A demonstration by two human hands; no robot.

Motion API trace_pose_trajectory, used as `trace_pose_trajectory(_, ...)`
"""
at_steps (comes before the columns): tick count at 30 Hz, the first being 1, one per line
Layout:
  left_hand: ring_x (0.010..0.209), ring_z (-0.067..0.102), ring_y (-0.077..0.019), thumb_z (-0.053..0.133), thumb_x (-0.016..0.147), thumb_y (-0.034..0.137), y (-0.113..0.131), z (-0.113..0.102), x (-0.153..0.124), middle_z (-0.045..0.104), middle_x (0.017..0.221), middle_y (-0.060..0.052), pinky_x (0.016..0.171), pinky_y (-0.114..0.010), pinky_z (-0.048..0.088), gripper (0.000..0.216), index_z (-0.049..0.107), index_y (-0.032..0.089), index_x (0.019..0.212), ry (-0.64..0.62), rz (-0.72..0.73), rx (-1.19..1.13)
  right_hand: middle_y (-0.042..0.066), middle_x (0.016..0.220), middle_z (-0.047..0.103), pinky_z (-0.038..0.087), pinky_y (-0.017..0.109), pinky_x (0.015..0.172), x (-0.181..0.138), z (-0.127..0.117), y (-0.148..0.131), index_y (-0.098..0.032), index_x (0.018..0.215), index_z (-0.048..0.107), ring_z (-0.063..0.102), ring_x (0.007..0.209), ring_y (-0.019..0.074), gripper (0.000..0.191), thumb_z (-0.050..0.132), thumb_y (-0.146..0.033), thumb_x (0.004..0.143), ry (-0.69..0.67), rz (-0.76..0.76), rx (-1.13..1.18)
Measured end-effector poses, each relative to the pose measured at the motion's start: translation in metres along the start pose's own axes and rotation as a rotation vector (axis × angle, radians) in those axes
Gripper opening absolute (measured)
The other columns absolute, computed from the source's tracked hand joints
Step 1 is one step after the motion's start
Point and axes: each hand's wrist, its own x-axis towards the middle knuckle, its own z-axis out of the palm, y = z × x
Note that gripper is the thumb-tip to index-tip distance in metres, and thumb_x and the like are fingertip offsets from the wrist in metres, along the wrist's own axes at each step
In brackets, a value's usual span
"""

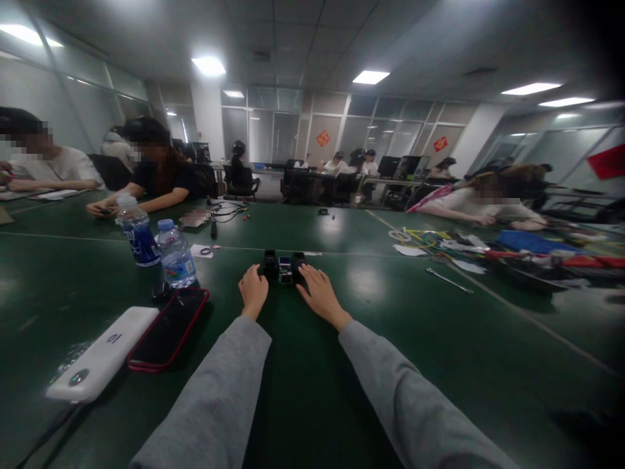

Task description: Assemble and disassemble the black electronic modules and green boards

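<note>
Two small black blocks stand on the green table, a left block (270, 266) and a right block (298, 259). Between them sits a small device (285, 270) that looks like a circuit board with a little screen. My left hand (254, 290) is at the near left side of the left block, its fingers loosely bent and nothing visible in them. Over the near right side of the right block lies my right hand (319, 292), palm down with fingers stretched out. Its fingertips seem to touch that block; how firmly, I cannot tell.
Left of me are a white power bank (105, 352), a red-edged phone (168, 331) and two bottles, a blue-labelled one (139, 238) and a clear one (176, 257). A wrench (449, 281) and tangled cables (430, 240) lie to the right. Several people sit around.
</note>
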Motion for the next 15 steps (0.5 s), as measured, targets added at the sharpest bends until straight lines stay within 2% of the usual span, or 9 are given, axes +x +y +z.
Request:
trace_pose_trajectory(2,0.128,0.051,-0.0252,0.045,0.09,0.018,0.0,0.0,0.001,0.056,0.138,-0.011,0.108,-0.046,0.038,0.042,0.053,0.019,0.131,-0.005,-0.007,-0.004,0.013,0.133,0.049,0.035,0.047,0.106,-0.005,-0.004,0.002,-0.017,0.134,0.048,0.04,0.128,0.0285,0.04,0.043,-0.037,0.099,0.07,0.051,0.014)
trace_pose_trajectory(4,0.128,0.051,-0.0254,0.045,0.09,0.018,0.0,0.0,0.001,0.056,0.137,-0.01,0.108,-0.047,0.037,0.042,0.053,0.02,0.131,-0.006,-0.012,-0.011,0.015,0.13,0.048,0.039,0.048,0.102,-0.01,-0.008,0.004,-0.016,0.135,0.047,0.042,0.125,0.0316,0.047,0.051,-0.042,0.096,0.137,0.119,0.006)
trace_pose_trajectory(6,0.127,0.051,-0.0259,0.045,0.09,0.017,-0.001,-0.001,0.001,0.056,0.137,-0.01,0.108,-0.048,0.037,0.042,0.053,0.02,0.131,-0.008,-0.017,-0.018,0.017,0.132,0.045,0.043,0.049,0.098,-0.013,-0.011,0.008,-0.017,0.139,0.043,0.045,0.121,0.0337,0.056,0.058,-0.042,0.091,0.135,0.188,0.005)
trace_pose_trajectory(9,0.127,0.052,-0.0258,0.045,0.09,0.017,-0.001,-0.002,0.001,0.057,0.136,-0.011,0.108,-0.048,0.037,0.042,0.053,0.019,0.131,-0.025,-0.018,-0.029,0.016,0.125,0.05,0.049,0.047,0.091,-0.02,-0.017,0.015,-0.016,0.138,0.044,0.054,0.109,0.0318,0.054,0.058,-0.036,0.089,0.024,0.285,0.073)
trace_pose_trajectory(11,0.126,0.052,-0.0251,0.045,0.09,0.016,-0.001,-0.003,0.001,0.057,0.136,-0.011,0.108,-0.047,0.037,0.042,0.053,0.018,0.131,-0.03,-0.019,-0.036,0.014,0.121,0.053,0.05,0.046,0.092,-0.033,-0.029,0.02,-0.017,0.137,0.045,0.056,0.106,0.0301,0.054,0.057,-0.036,0.088,-0.054,0.297,0.155)
trace_pose_trajectory(13,0.126,0.052,-0.0246,0.045,0.089,0.015,-0.001,-0.004,0.001,0.057,0.137,-0.01,0.108,-0.046,0.037,0.042,0.053,0.018,0.131,-0.029,-0.015,-0.042,0.012,0.125,0.053,0.048,0.047,0.097,-0.058,-0.049,0.026,-0.022,0.139,0.044,0.056,0.11,0.0289,0.056,0.057,-0.038,0.087,-0.148,0.241,0.266)
trace_pose_trajectory(15,0.126,0.052,-0.0247,0.045,0.089,0.015,-0.001,-0.004,0.0,0.056,0.137,-0.01,0.108,-0.046,0.037,0.042,0.053,0.018,0.131,-0.028,-0.014,-0.047,0.008,0.132,0.051,0.045,0.046,0.101,-0.096,-0.077,0.038,-0.029,0.141,0.041,0.054,0.115,0.0265,0.057,0.057,-0.042,0.088,-0.277,0.17,0.404)
